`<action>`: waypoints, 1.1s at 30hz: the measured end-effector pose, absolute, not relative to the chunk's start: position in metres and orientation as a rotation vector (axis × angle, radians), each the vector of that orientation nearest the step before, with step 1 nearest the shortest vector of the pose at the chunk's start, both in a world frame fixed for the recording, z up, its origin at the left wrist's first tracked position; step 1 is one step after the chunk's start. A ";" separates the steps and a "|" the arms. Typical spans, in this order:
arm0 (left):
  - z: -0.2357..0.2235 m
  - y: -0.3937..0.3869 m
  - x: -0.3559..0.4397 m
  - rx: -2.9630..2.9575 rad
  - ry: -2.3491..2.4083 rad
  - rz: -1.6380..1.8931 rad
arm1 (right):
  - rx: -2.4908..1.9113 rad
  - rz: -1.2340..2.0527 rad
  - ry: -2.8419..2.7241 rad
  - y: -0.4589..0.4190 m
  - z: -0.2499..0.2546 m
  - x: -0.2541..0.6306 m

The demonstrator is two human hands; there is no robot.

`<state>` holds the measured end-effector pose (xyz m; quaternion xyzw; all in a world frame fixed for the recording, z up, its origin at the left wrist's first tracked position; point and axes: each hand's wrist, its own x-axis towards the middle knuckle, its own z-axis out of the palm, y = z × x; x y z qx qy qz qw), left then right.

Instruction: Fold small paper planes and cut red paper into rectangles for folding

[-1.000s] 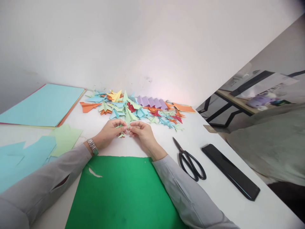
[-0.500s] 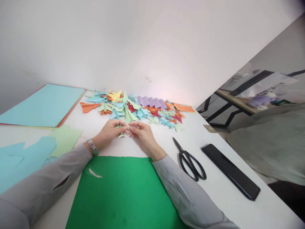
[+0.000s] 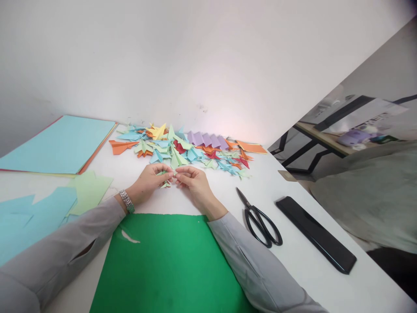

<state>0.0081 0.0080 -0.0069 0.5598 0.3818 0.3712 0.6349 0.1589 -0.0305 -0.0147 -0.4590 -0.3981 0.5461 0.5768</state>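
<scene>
My left hand [image 3: 150,179] is closed in a pinch on a small light green folded paper [image 3: 166,185], most of it hidden by the fingers. My right hand [image 3: 197,184] pinches at the paper's other end, its fingertips almost meeting the left ones. Just beyond my hands lies a pile of folded paper shapes, among them a light green paper plane [image 3: 177,157], an orange paper plane [image 3: 123,147], a yellow folded piece [image 3: 157,131] and a purple pleated strip [image 3: 207,140]. Below my wrists a green sheet [image 3: 169,265] is spread on the white table.
Black-handled scissors [image 3: 259,221] and a long black case [image 3: 316,234] lie to the right. On the left are a stack of coloured sheets [image 3: 65,143], loose blue paper [image 3: 42,217] and light green paper [image 3: 93,191]. A wall [image 3: 163,61] rises behind; a person's clothing [image 3: 368,187] shows at right.
Almost nothing differs. My fingertips have shifted very slightly on the light green folded paper; everything on the table stays in place.
</scene>
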 end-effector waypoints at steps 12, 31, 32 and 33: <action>-0.009 0.008 0.007 1.352 0.890 0.838 | -1.089 1.281 -0.916 -0.031 -0.014 0.159; -0.006 0.008 0.008 1.319 0.907 0.883 | -1.051 1.310 -0.922 -0.031 -0.014 0.160; -0.006 0.008 0.008 1.312 0.910 0.879 | -1.053 1.311 -0.920 -0.031 -0.014 0.160; -0.006 0.007 0.008 1.308 0.915 0.875 | -1.054 1.311 -0.917 -0.031 -0.014 0.160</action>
